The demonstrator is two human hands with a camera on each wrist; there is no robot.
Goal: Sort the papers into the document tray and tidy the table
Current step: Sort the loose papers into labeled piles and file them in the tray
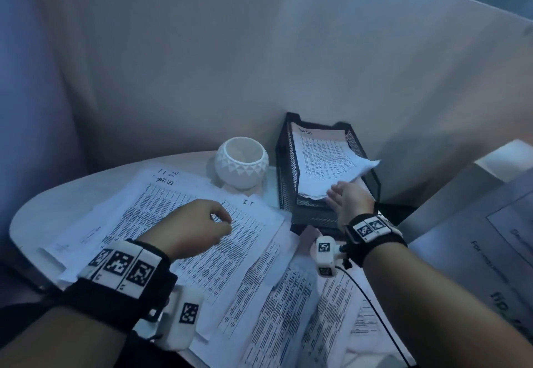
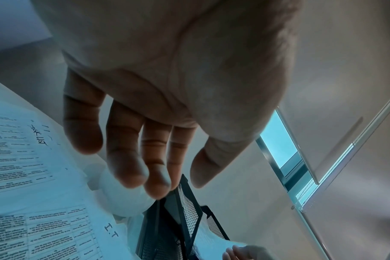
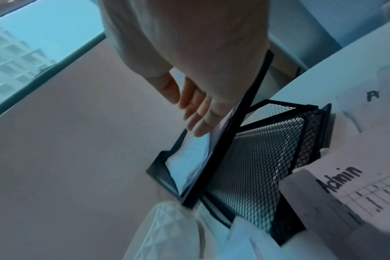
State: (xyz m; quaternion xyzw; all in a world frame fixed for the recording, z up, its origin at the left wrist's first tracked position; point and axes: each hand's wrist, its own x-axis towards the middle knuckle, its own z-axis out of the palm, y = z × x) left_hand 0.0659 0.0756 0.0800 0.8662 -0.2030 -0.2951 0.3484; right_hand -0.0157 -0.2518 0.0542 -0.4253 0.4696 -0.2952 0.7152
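Pale fabric backdrop hangs behind a round white table strewn with loose printed paper sheets; at its far edge a black wire-mesh document tray stands beside a white faceted ceramic pot. Right hand, fingers straight and together, touches the near edge of the printed sheets lying in the tray's top tier. Left hand hovers over the loose sheets, fingers loosely curled, holding nothing

My tray is black metal mesh, matt; the papers are thin printed sheets (1 crumpled); the white pot looks matt with faceted relief.
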